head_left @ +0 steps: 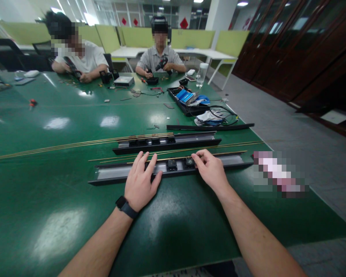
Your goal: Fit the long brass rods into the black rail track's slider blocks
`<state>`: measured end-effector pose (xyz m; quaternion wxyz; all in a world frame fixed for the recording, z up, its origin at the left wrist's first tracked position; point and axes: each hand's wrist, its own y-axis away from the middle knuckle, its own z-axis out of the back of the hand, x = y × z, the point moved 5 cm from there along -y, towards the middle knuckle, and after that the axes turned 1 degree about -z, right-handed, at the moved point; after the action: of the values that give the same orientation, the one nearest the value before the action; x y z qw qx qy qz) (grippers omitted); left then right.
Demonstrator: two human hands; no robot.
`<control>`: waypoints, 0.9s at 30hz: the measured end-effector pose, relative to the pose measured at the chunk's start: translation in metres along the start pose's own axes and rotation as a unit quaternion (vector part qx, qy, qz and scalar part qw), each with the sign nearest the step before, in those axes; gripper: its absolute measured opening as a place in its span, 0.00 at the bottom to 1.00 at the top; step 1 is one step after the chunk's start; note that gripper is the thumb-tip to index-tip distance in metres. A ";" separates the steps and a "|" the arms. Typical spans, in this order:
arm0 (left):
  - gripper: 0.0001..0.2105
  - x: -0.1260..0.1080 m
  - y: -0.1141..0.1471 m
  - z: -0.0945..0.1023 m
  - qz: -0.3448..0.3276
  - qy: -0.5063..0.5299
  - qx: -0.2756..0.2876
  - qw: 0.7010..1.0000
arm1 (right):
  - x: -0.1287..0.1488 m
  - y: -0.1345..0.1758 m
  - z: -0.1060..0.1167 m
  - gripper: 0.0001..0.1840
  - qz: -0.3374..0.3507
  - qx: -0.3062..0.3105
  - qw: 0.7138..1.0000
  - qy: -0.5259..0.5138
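Note:
A long black channel (106, 173) with a pale grey inner face lies crosswise before me. Small square black blocks sit in it, among them one block (172, 165) between my hands and another block (189, 162) beside my right fingertips. My left hand (141, 181) rests over the channel with its fingers spread, holding nothing and partly covering it. Thumb and forefinger of my right hand (210, 169) are pinched at a thin brass rod (230, 153) that runs along the channel's far side; the exact contact is hidden by the fingers.
Behind lies a second channel (167, 147) with several blocks and long brass rods (60, 147). Farther back are a black strip (210, 127), gloves (209, 117), and a black tray (187, 109). Two people sit across the green table (75, 223), one holding a power drill (161, 63).

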<state>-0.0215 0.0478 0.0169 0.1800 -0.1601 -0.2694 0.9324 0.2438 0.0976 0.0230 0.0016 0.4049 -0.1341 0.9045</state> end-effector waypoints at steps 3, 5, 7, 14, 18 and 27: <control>0.30 0.000 0.000 0.000 0.000 -0.004 0.002 1.000 | 0.000 0.000 -0.001 0.19 -0.007 0.008 1.000 -0.014; 0.29 0.000 0.000 0.000 0.001 -0.006 0.004 1.000 | 0.001 0.000 -0.001 0.20 -0.010 0.000 1.000 -0.015; 0.29 -0.001 0.000 0.000 0.001 -0.006 0.005 1.000 | 0.002 0.000 0.000 0.21 -0.010 -0.008 1.000 -0.013; 0.29 -0.001 -0.001 0.001 -0.003 -0.005 -0.001 1.000 | 0.001 0.000 0.001 0.19 0.000 -0.013 1.000 0.003; 0.29 -0.001 -0.001 0.001 -0.001 -0.003 0.001 1.000 | 0.000 -0.001 0.000 0.18 0.005 -0.004 1.000 0.004; 0.29 -0.001 -0.001 0.001 0.001 -0.006 0.005 1.000 | 0.002 0.000 0.001 0.21 -0.006 -0.010 1.000 0.000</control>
<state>-0.0206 0.0478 0.0181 0.1787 -0.1538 -0.2656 0.9348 0.2428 0.0971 0.0252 0.0110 0.4055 -0.1403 0.9032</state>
